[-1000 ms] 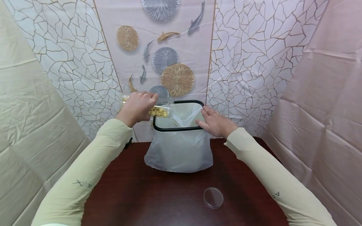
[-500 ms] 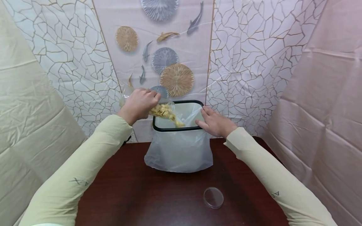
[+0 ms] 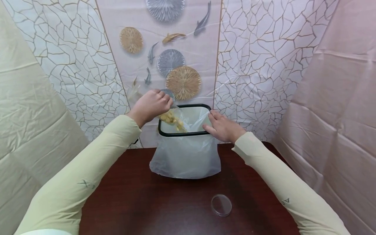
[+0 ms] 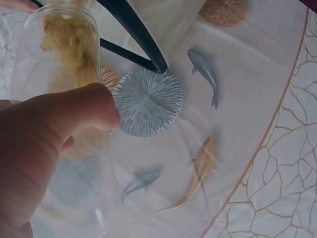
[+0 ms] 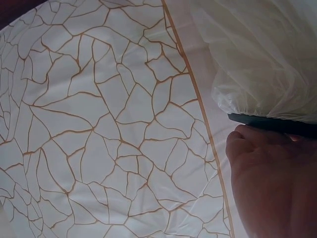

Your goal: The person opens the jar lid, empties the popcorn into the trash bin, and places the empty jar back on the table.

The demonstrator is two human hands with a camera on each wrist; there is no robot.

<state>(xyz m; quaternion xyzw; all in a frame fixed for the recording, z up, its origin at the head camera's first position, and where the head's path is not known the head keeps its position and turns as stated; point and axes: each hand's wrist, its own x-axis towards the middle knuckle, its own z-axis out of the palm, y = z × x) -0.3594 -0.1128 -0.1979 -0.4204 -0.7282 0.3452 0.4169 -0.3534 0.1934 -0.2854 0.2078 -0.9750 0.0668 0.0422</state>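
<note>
Even, soft, bright light is seen throughout, without harsh shadows. Edges are bent by wide-angle distortion; the left wrist view is blurred close up.

Jar base behind left hand

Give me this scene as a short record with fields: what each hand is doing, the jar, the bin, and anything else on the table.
left hand: grips a clear jar, tipped mouth-down over the bin
jar: clear, lidless, yellow food pieces inside, some spilling out
right hand: rests on the bin's right rim, fingers straight
bin: black rim, lined with a white plastic bag
bag: folded over the rim, hanging down outside
lid: clear, round, flat on the table near the front
table: dark red-brown wood
</note>
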